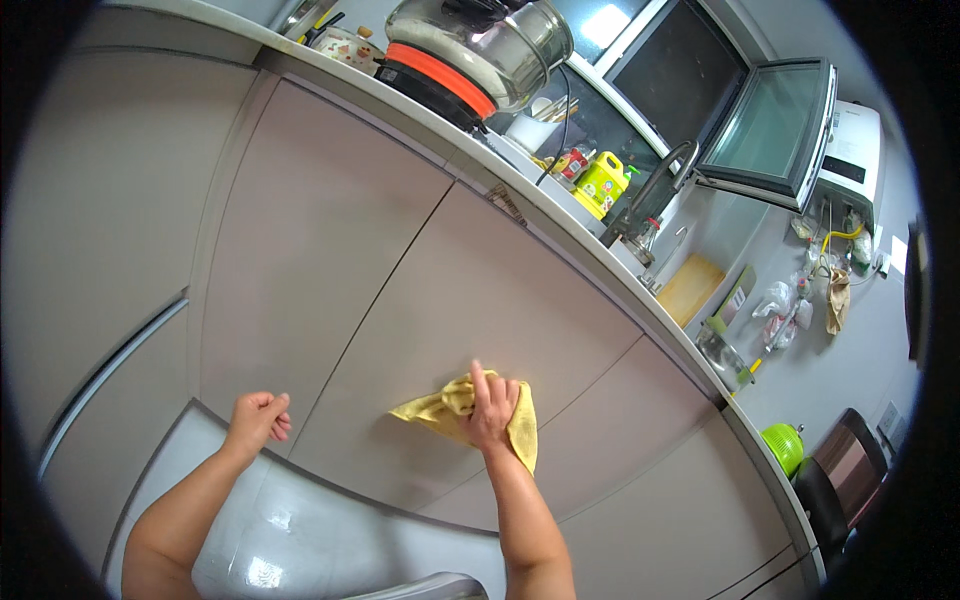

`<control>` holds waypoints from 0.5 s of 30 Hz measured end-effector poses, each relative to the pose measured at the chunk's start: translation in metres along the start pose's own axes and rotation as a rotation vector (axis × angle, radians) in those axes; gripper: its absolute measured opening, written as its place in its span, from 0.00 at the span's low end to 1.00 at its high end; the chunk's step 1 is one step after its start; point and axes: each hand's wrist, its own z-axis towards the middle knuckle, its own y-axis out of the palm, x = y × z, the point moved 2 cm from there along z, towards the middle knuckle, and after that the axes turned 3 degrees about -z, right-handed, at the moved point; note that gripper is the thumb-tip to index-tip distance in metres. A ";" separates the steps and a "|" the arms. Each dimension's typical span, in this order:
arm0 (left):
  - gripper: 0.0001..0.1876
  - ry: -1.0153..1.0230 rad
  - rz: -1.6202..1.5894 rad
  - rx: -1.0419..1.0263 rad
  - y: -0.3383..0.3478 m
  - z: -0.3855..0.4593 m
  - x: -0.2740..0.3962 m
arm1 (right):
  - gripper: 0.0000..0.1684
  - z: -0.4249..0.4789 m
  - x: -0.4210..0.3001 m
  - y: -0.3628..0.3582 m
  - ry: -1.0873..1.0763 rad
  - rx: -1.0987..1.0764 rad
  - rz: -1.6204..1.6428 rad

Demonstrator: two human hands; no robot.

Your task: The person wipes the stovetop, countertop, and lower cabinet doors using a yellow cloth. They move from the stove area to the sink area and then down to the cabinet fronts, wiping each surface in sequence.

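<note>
My right hand (pixel 492 411) presses a yellow cloth (pixel 429 409) against a pinkish-beige cabinet door (pixel 480 292) under the counter. Part of the cloth bunches beside the thumb, and another part hangs down past my wrist. My index finger points up along the door. To the left, my left hand (pixel 259 424) hovers near the foot of the neighbouring door (pixel 300 210), its fingers loosely curled around nothing. A narrow dark seam runs between these two doors.
Along the countertop edge (pixel 555 214) stand a glass-lidded steamer (pixel 480 52), a yellow detergent jug (pixel 600 184) and a dark faucet (pixel 660 187). An open window sash (pixel 765 127) projects above. Glossy floor (pixel 322 517) lies below; a metal handle strip (pixel 109 375) is at left.
</note>
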 end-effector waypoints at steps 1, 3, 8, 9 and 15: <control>0.20 -0.002 0.012 0.010 -0.004 0.000 0.002 | 0.52 0.009 -0.006 -0.007 0.081 -0.069 0.023; 0.20 -0.003 0.021 0.027 -0.011 -0.001 0.002 | 0.55 0.034 -0.009 -0.014 0.137 0.002 0.071; 0.20 -0.003 0.010 0.060 -0.018 0.004 -0.001 | 0.54 0.040 -0.008 -0.014 0.167 0.019 0.046; 0.20 -0.002 0.008 0.052 -0.018 0.005 -0.002 | 0.54 0.039 -0.008 -0.015 0.156 0.007 0.036; 0.20 -0.004 0.001 0.043 -0.019 0.002 -0.001 | 0.53 0.049 -0.010 -0.027 0.158 -0.051 0.020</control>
